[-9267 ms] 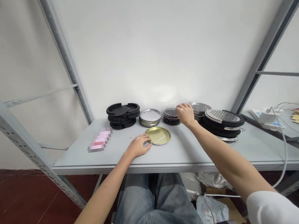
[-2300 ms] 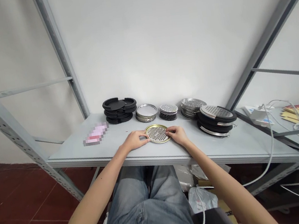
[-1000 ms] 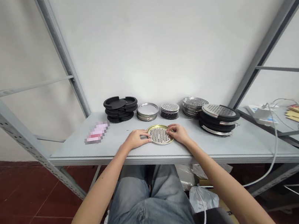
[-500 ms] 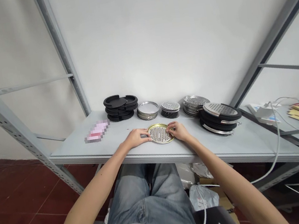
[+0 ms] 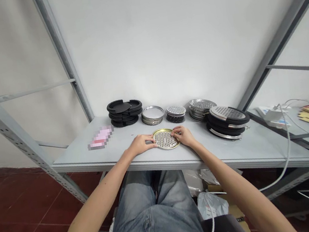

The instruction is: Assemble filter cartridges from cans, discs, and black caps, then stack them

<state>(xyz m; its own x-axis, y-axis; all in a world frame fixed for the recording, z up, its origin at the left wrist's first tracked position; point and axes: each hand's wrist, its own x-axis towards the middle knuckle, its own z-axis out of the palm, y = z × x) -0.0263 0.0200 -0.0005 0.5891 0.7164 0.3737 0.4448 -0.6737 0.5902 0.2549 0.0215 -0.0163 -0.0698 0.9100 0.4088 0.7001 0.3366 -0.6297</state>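
Observation:
A round metal grater plate (image 5: 164, 140) full of small holes lies on the shelf top in front of me, set within a gold-coloured metal ring (image 5: 161, 130). My left hand (image 5: 141, 144) grips the ring's left edge between thumb and fingers. At the opposite side, my right hand (image 5: 184, 135) is closed on the ring's right edge, its fingertips bent over onto the grater plate. The undersides of ring and plate are hidden.
Along the wall stand stacked black round holders (image 5: 125, 114), silver rings (image 5: 153, 115), small grater discs (image 5: 176, 113) and larger perforated discs (image 5: 201, 108). A pile of black-rimmed graters (image 5: 227, 121) sits right. A blurred pink item (image 5: 100, 137) lies left. White cables (image 5: 288, 142) hang at right.
The view has shifted very slightly. Both hands stay on the ring and the grater plate, with little visible movement.

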